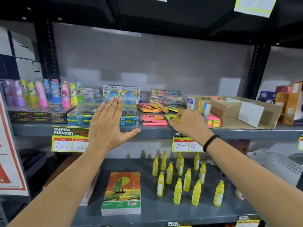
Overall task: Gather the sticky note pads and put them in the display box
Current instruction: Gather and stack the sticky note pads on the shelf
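Note:
A pink sticky note pad (154,120) lies flat near the front edge of the grey shelf (155,131). Just right of it lies a yellow pad (170,117), with the fingers of my right hand (190,123) closing on its near edge. Several orange and yellow pads (155,107) are strewn behind them. The cardboard display box (237,110) stands at the right, with pads upright in its left end and pink and yellow pads (214,120) stacked in front. My left hand (109,122) hovers flat and open, with its thumb on the shelf's front edge.
Boxes of pens (82,117), neon packs (39,116) and colourful tubes (41,94) fill the shelf's left part. An oil pastel box (121,93) stands at the back. On the lower shelf are yellow bottles (180,177) and a notebook stack (122,192). Price tags (70,140) hang off the edge.

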The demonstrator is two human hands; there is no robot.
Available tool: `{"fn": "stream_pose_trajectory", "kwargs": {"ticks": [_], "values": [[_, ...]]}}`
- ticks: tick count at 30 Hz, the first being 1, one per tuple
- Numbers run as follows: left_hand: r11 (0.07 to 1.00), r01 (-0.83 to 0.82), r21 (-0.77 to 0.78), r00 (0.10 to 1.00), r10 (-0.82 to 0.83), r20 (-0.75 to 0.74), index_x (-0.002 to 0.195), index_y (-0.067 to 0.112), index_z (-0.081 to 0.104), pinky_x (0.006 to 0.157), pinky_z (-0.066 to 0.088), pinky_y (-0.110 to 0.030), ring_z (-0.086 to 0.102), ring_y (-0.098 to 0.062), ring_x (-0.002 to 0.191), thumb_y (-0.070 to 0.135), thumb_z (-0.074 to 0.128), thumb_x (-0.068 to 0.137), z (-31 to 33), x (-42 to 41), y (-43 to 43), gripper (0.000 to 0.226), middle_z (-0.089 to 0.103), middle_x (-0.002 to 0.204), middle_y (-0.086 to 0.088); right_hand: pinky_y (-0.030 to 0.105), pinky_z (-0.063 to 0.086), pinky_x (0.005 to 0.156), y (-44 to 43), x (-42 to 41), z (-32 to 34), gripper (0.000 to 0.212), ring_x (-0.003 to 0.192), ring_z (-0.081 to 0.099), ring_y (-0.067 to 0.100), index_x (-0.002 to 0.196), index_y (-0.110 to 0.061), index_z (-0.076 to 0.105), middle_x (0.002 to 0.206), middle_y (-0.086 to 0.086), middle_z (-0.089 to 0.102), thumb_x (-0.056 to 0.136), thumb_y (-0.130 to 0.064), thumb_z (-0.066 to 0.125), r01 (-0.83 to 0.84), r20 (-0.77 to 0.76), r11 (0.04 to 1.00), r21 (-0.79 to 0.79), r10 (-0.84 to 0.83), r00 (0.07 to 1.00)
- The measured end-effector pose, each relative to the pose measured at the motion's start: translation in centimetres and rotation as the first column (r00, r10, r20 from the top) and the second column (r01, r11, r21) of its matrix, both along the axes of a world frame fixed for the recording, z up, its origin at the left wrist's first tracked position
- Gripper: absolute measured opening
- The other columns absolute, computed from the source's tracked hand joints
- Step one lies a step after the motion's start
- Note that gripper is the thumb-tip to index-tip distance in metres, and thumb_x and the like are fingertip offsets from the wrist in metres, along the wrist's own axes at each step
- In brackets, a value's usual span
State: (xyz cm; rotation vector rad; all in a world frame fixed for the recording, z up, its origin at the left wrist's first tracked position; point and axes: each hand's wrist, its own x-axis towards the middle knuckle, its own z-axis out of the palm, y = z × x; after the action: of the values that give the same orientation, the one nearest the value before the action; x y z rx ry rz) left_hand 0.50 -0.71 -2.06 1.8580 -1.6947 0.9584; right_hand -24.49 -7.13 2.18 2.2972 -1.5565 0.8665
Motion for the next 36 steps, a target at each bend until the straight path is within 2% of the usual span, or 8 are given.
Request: {"fn": "stream_pose_trajectory", "kwargs": {"ticks": [3,6,13,17,22,26,33,36], "values": [[1.0,0.004,0.002,1.0,-0.004,-0.006,0.148,-0.002,0.037,0.121,0.016,-0.04,0.04,-0.03,0.143,0.087,0.016,0.081,0.0,0.0,0.0,0.114,0.042,0.152,-0.018,0.042,0.046,0.089,0.2,0.1,-0.3,0.05,0.091,0.061,0.034,0.095,-0.009,0.062,0.087,0.012,0.066,0.088,-0.055,0.044,0.005,-0.087,1.0,-0.027,-0.008,0.996],[1.0,0.003,-0.011,1.0,-0.003,-0.01,0.147,-0.003,0.038,0.121,0.019,-0.041,0.042,-0.03,0.141,0.087,0.015,0.082,0.0,-0.1,-0.1,0.114,0.045,0.151,-0.019,0.039,0.044,0.078,-0.2,0.2,0.5,0.05,0.096,0.058,0.034,0.099,-0.013,0.061,0.098,0.011,0.064,0.09,-0.056,0.037,0.054,-0.111,0.998,0.043,-0.049,0.993],[1.0,0.01,-0.02,1.0,-0.01,-0.01,0.147,-0.003,0.039,0.12,0.022,-0.043,0.041,-0.029,0.142,0.087,0.013,0.082,-0.1,0.0,-0.3,0.115,0.044,0.151,-0.018,0.03,0.039,0.064,-5.0,1.8,5.1,0.043,0.076,0.047,0.026,0.086,-0.012,0.055,0.085,0.009,0.053,0.083,-0.055,0.05,0.13,-0.03,0.986,0.105,-0.128,0.991],[1.0,0.007,-0.021,1.0,-0.008,-0.009,0.147,-0.003,0.039,0.12,0.022,-0.043,0.041,-0.029,0.142,0.087,0.014,0.081,0.0,0.0,-0.2,0.114,0.044,0.151,-0.017,0.031,0.043,0.07,-8.5,3.2,5.9,0.034,0.085,0.053,0.026,0.107,-0.002,0.06,0.108,0.014,0.064,0.091,-0.031,0.05,0.194,-0.3,0.939,0.284,-0.105,0.948],[0.999,0.002,-0.033,1.0,-0.002,0.0,0.145,-0.003,0.043,0.12,0.02,-0.041,0.045,-0.03,0.139,0.087,0.017,0.082,-0.1,0.0,-0.3,0.112,0.048,0.148,-0.018,0.036,0.044,0.093,-10.6,3.9,6.5,0.053,0.12,0.049,0.029,0.136,-0.005,0.043,0.137,0.015,0.048,0.087,-0.023,0.056,0.227,-0.329,0.849,0.477,-0.067,0.942],[0.999,-0.008,-0.041,1.0,0.008,0.015,0.145,-0.003,0.044,0.12,0.021,-0.041,0.044,-0.03,0.139,0.086,0.018,0.082,-0.1,0.2,-0.5,0.112,0.049,0.148,-0.018,0.036,0.047,0.082,-11.9,4.2,7.2,0.039,0.106,0.051,0.029,0.118,-0.01,0.053,0.131,0.014,0.05,0.08,-0.018,0.059,0.245,-0.383,0.834,0.494,-0.044,0.923],[0.998,-0.01,-0.061,0.999,0.012,0.03,0.143,-0.003,0.047,0.119,0.025,-0.044,0.045,-0.03,0.139,0.085,0.019,0.083,-0.3,0.1,-0.6,0.11,0.051,0.146,-0.018,0.03,0.045,0.065,-13.2,4.1,6.9,0.021,0.08,0.051,0.023,0.09,-0.012,0.052,0.106,0.012,0.049,0.07,-0.014,0.061,0.299,-0.433,0.768,0.566,-0.033,0.901],[0.998,-0.015,-0.057,0.999,0.017,0.036,0.143,-0.002,0.047,0.119,0.025,-0.044,0.044,-0.03,0.139,0.084,0.017,0.083,-0.2,0.2,-0.6,0.11,0.051,0.146,-0.017,0.03,0.045,0.064,-13.2,4.2,7.0,0.029,0.083,0.053,0.024,0.094,-0.011,0.052,0.111,0.012,0.053,0.069,-0.015,0.064,0.296,-0.425,0.77,0.565,-0.035,0.904]]}}
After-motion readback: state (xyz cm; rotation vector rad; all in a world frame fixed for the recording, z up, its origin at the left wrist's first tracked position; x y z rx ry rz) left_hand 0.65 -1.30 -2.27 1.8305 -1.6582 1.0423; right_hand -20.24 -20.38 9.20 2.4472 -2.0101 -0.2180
